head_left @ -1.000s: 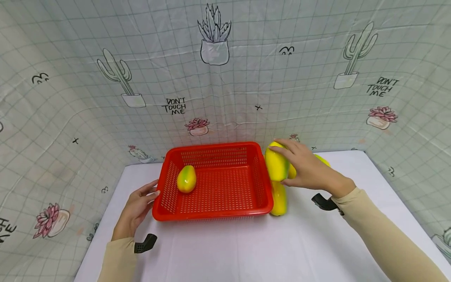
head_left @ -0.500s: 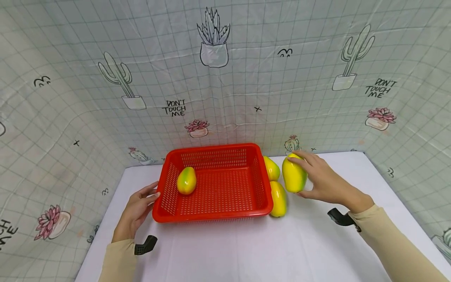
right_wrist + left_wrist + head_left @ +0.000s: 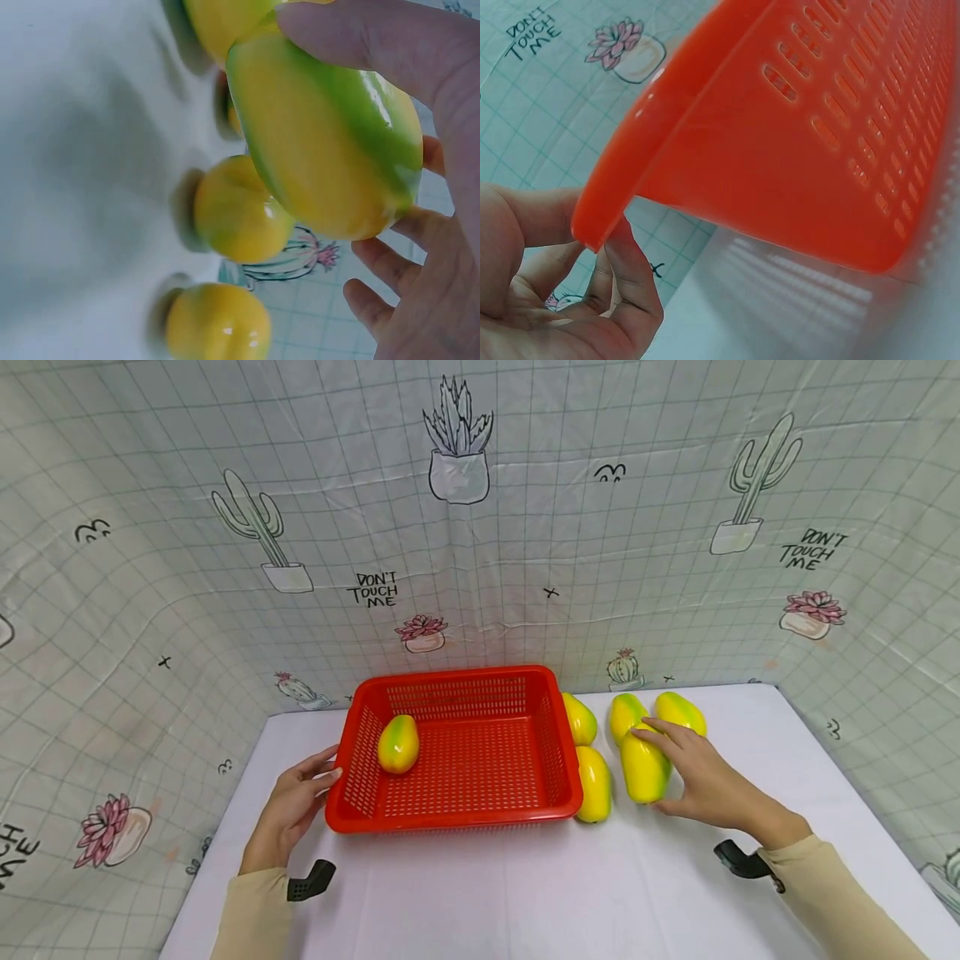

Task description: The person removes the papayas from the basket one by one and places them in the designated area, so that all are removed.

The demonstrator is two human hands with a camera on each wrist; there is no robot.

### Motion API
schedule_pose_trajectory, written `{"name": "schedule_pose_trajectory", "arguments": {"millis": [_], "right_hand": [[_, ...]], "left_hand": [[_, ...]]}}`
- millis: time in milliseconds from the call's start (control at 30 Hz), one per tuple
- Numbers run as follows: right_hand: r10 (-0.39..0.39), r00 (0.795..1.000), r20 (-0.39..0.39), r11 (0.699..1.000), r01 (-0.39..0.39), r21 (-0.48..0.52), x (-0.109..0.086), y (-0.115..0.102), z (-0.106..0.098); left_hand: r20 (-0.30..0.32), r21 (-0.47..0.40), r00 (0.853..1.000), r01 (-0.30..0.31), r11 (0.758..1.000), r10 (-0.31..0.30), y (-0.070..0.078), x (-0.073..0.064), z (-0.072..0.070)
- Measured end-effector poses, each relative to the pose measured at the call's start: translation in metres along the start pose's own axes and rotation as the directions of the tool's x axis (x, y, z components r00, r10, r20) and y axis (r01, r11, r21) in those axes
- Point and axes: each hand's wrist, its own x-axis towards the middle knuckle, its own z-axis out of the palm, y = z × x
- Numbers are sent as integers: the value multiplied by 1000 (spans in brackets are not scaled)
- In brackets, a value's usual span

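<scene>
With thumb and fingers, my right hand (image 3: pixel 712 789) grips a yellow-green mango (image 3: pixel 645 768), low over the table right of the basket. In the right wrist view the mango (image 3: pixel 322 135) is between thumb and fingers, its shadow falling on the white cloth. My left hand (image 3: pixel 288 802) pinches the left rim of a red plastic basket (image 3: pixel 457 818). The left wrist view shows the thumb and fingers on either side of that rim (image 3: pixel 622 172). One mango (image 3: pixel 398 745) lies inside the basket, toward its left end.
Against the basket's right side lie a mango (image 3: pixel 580 720) at the back and another mango (image 3: pixel 595 783) in front. Two more, a mango (image 3: pixel 626 714) and a mango (image 3: pixel 681 713), lie behind my right hand. A patterned cloth wall (image 3: pixel 480 552) rises behind the white table (image 3: pixel 480 893).
My right hand has carried its mango from beside the basket's right rim, rightward and toward me, uncovering the mangoes behind. My left hand and the basket have stayed put.
</scene>
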Motion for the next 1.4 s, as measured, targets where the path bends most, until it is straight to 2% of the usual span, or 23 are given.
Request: {"name": "schedule_pose_trajectory", "arguments": {"millis": [200, 567, 1400], "right_hand": [[49, 998, 38, 998, -50, 23, -10, 1, 10], [66, 995, 68, 997, -68, 30, -16, 4, 25], [74, 988, 134, 997, -78, 25, -15, 3, 27]], "left_hand": [[1, -2, 1000, 0, 1000, 0, 0, 0, 0], [-3, -3, 1000, 0, 1000, 0, -1, 0, 1], [-3, 1, 1000, -7, 1000, 7, -3, 2, -2]]}}
